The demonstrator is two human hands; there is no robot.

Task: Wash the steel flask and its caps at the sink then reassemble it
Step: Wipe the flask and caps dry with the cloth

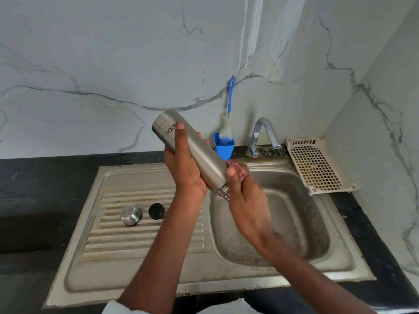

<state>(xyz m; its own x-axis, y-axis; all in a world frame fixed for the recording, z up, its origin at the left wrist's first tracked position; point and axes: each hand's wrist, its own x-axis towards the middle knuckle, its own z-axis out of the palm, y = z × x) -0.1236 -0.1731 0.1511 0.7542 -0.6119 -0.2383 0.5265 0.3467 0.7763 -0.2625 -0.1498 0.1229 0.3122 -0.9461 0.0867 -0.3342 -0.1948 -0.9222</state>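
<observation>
I hold the steel flask (pixel 197 148) tilted over the sink, its base up to the left and its threaded mouth down to the right. My left hand (pixel 184 164) grips its body from below. At the neck and mouth, my right hand (pixel 243 191) wraps around the flask; it looks blurred. The steel outer cap (pixel 130 215) and the black inner cap (pixel 156 211) lie side by side on the ribbed drainboard (pixel 118 241), left of my left forearm.
The sink basin (pixel 294 223) lies below the flask's mouth. A curved tap (pixel 264 134) stands behind it. A blue bottle brush (pixel 229 109) sits in a blue holder (pixel 224 148) against the marble wall. A beige perforated tray (pixel 317 166) rests at the right.
</observation>
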